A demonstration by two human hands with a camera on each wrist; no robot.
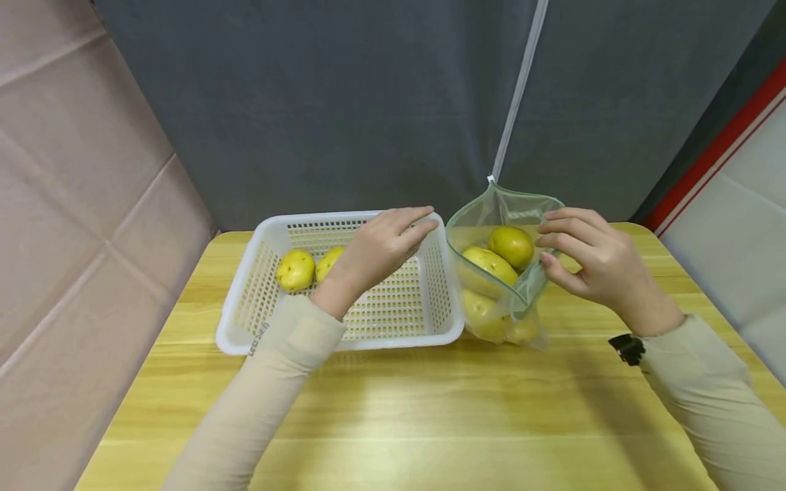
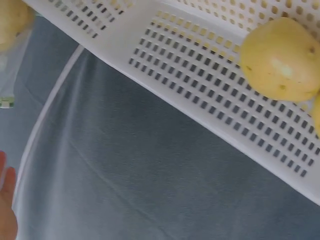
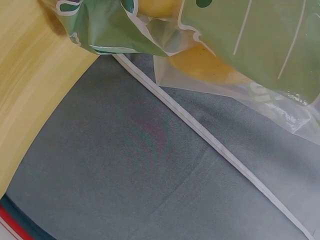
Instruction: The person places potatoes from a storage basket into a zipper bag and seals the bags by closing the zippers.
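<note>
Over the right part of a white plastic basket [image 1: 230, 327], my left hand [image 1: 383, 245] reaches toward the bag with straight fingers and holds nothing. Its fingertips also show at the lower left of the left wrist view. Two potatoes [image 1: 296, 270] lie at the basket's left side, one partly hidden by my left arm. Right beside the basket stands a clear and green zip bag [image 1: 485, 283] with its mouth open upward and several potatoes [image 1: 511, 247] inside. My right hand [image 1: 586, 256] pinches the bag's right rim between fingers and thumb.
The wooden table [image 1: 430, 423] stretches in front of the basket and bag. A grey curtain [image 1: 338, 102] with a white cord hangs behind them. Pale padded panels [image 1: 80, 204] rise on the left, and a red-striped white wall [image 1: 737, 164] stands on the right.
</note>
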